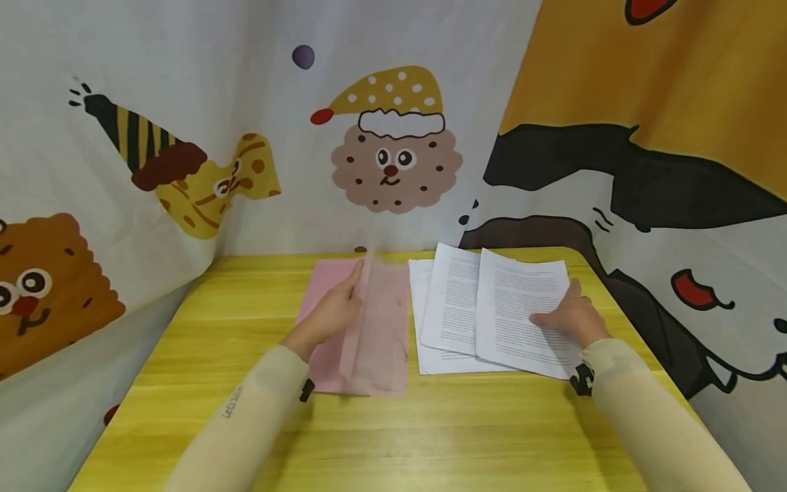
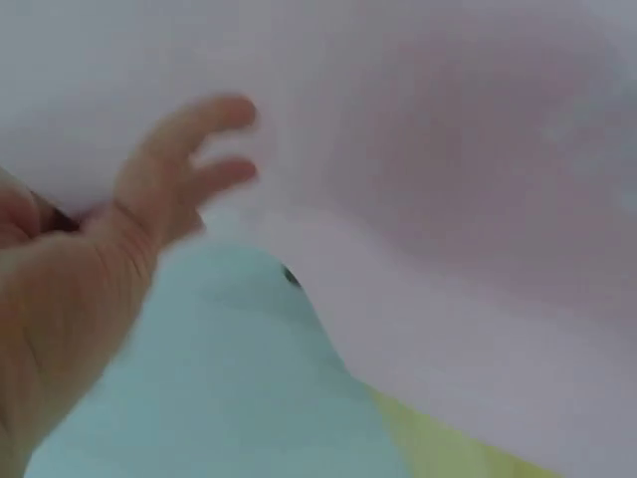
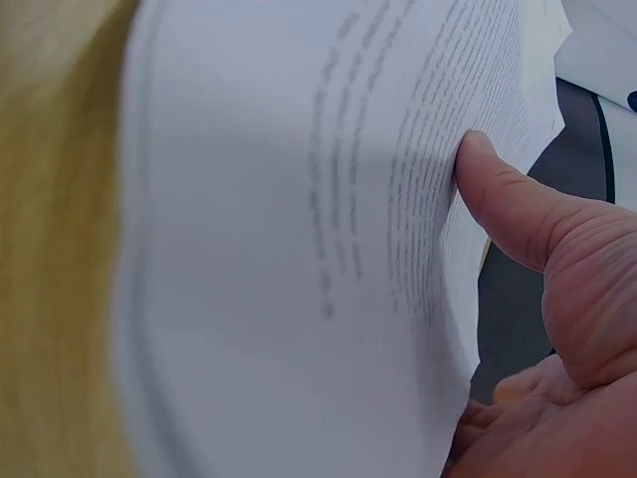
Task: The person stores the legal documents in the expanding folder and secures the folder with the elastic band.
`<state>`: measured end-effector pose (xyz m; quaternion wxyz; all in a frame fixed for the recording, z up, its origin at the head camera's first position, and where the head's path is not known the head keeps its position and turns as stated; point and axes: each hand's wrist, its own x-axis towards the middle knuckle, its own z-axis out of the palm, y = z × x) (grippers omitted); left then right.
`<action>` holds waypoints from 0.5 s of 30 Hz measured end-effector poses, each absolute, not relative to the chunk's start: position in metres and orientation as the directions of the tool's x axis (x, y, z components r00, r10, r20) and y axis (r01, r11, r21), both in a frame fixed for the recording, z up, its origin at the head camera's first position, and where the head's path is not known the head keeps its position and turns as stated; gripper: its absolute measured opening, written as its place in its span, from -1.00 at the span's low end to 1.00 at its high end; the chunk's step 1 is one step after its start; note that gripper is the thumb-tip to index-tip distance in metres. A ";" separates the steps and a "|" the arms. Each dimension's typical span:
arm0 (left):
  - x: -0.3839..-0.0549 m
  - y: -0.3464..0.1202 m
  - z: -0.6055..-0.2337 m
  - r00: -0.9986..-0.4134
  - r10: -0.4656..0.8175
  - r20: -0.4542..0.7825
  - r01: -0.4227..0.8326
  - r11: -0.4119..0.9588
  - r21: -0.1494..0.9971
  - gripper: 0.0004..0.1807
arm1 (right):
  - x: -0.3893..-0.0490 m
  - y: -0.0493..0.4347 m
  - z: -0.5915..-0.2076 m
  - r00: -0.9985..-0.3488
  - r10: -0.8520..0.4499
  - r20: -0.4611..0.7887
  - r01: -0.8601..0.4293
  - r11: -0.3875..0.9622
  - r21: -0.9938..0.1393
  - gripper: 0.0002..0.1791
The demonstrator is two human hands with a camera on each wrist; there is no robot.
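Sleeves (image 1: 246,417) foremost, head view; left hand (image 1: 332,309) at pink folder (image 1: 326,372), its cover (image 1: 384,335) raised; right hand (image 1: 578,318) at printed papers (image 1: 522,301) beside it. Left wrist: fingers blurred, cannot tell whether pinching. Right wrist: thumb and fingers clamped on papers' edge.

Head view: print (image 1: 522,294) on the top sheet (image 1: 522,324) is appearing illegibly small; the lower edge is cutting off both sleeves (image 1: 246,417). Left wrist view: the left hand (image 2: 95,269) is blurring.
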<state>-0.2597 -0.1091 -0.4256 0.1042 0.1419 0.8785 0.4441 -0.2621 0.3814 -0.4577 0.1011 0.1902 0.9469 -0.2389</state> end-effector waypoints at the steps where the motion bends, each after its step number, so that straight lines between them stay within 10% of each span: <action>1: -0.259 -0.117 -0.426 -0.935 0.352 -0.051 0.156 0.534 0.831 -0.22 | -0.262 0.384 -0.458 -0.918 0.291 -0.270 0.386 0.818 -0.428 0.65; 15: -0.257 -0.152 -0.449 -0.944 0.315 -0.096 -0.007 0.273 0.962 -0.31 | -0.266 0.424 -0.468 -0.948 0.054 -0.314 0.240 0.771 -0.590 -0.24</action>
